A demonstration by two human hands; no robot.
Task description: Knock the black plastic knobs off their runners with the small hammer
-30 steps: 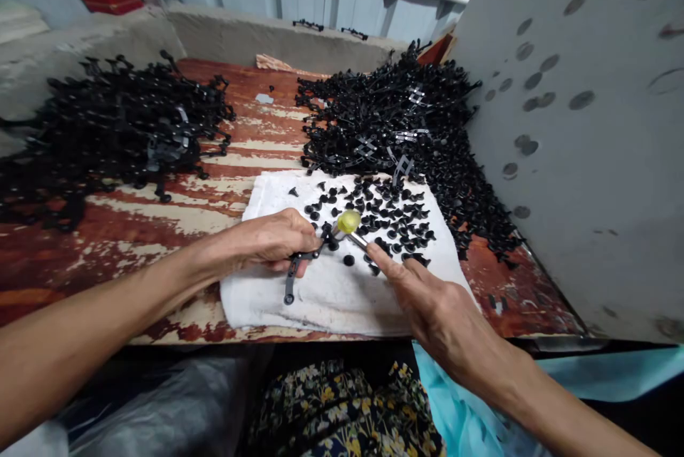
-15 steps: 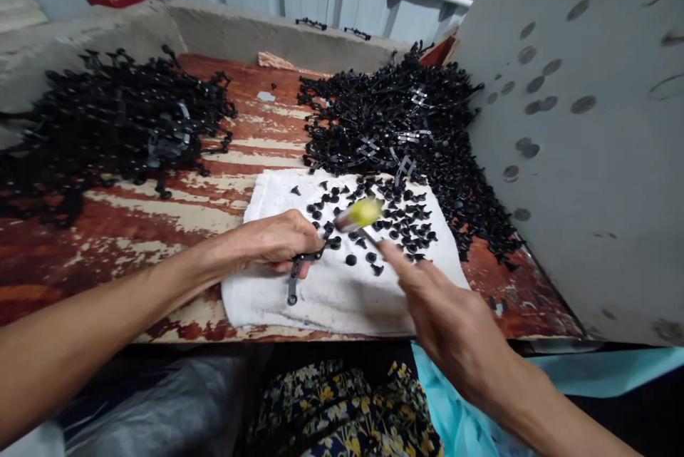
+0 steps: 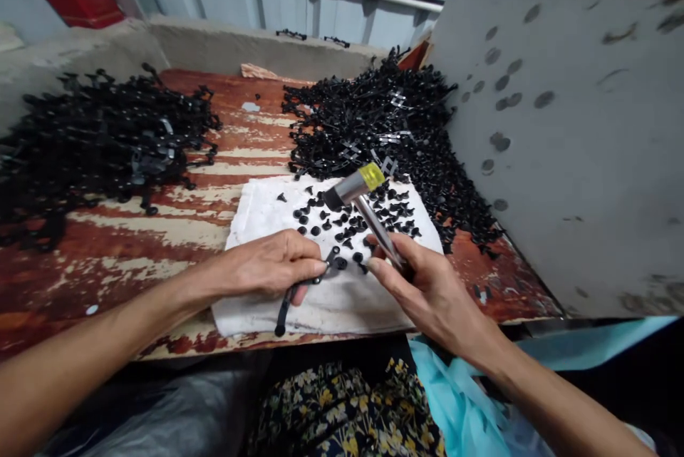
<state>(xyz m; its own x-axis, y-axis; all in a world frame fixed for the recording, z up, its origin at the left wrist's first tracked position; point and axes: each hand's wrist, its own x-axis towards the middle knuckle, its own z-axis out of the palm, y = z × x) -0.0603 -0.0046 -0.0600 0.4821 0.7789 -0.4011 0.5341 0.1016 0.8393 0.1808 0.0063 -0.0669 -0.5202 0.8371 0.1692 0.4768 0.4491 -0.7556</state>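
My left hand (image 3: pixel 283 261) pinches a black jointed linkage strip (image 3: pixel 283 311) just above the white cloth (image 3: pixel 256 214); one end of the strip hangs toward the cloth's front edge. In my right hand (image 3: pixel 422 286) is a small mallet (image 3: pixel 350 187) with a metal handle, one yellow face and one dark face. Its head is raised over the cloth, apart from the strip. Small black disc-headed pieces (image 3: pixel 398 214) lie scattered on the cloth beyond both hands. My left fingers partly hide the strip's middle.
A large heap of black linkage parts (image 3: pixel 347 122) stands behind the cloth, and another heap (image 3: pixel 107 136) is at the left. A grey spotted panel (image 3: pixel 534 157) walls off the right side of the worn red-brown table (image 3: pixel 160 243). A concrete ledge (image 3: pixel 224 47) runs along the back.
The mallet head has risen off from near my left fingers and is no longer blurred. My left hand still grips the strip, which has turned slightly. The whole view has shifted a little.
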